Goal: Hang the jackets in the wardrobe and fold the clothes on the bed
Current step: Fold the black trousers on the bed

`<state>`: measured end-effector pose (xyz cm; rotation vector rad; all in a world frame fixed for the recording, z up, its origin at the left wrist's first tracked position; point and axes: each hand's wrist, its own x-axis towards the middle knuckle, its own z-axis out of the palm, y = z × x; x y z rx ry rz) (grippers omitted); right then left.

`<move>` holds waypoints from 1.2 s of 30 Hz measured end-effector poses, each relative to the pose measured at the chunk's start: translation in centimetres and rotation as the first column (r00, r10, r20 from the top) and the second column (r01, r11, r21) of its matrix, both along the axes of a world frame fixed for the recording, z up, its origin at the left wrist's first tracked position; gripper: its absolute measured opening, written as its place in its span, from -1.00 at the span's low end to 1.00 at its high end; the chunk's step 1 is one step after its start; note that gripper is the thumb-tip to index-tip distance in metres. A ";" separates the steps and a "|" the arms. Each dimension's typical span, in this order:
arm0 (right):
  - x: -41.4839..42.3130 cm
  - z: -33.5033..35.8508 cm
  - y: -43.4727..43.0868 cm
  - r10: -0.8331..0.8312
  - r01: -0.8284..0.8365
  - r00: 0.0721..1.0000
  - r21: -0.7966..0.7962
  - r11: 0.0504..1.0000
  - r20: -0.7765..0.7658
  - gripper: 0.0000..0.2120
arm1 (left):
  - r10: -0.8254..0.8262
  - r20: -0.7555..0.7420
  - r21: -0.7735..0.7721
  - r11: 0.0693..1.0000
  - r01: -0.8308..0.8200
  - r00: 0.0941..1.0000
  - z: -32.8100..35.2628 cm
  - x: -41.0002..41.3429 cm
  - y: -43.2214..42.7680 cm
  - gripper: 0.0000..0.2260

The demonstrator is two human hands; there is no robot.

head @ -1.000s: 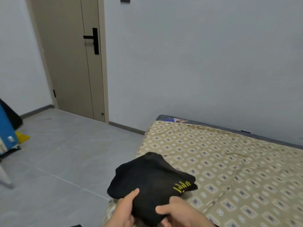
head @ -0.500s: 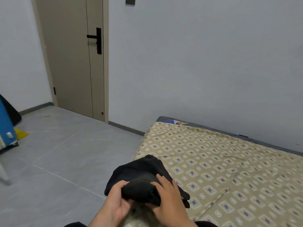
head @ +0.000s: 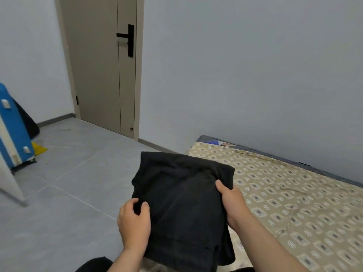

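Note:
A folded black garment is held up in front of me, above the near corner of the bed, which has a beige patterned sheet. My left hand pinches the garment's left edge. On its right edge my right hand grips with the thumb on top. The yellow print seen earlier is hidden. No wardrobe or jackets are in view.
A closed beige door with a black handle stands at the back left. A blue case leans at the left wall beside a yellow object. Grey tiled floor lies left of the bed.
The black garment has been lifted off the bed corner and turned over, so it now faces me flat. Both hands have shifted to its side edges.

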<state>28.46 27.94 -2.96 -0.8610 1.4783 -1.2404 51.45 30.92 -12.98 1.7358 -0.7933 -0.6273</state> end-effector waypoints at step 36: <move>-6.1 -9.5 1.3 0.024 -0.062 0.995 0.424 0.904 0.095 -0.60 | -0.799 0.592 0.550 0.499 0.670 0.109 -6.7 -7.8 -0.2 -0.49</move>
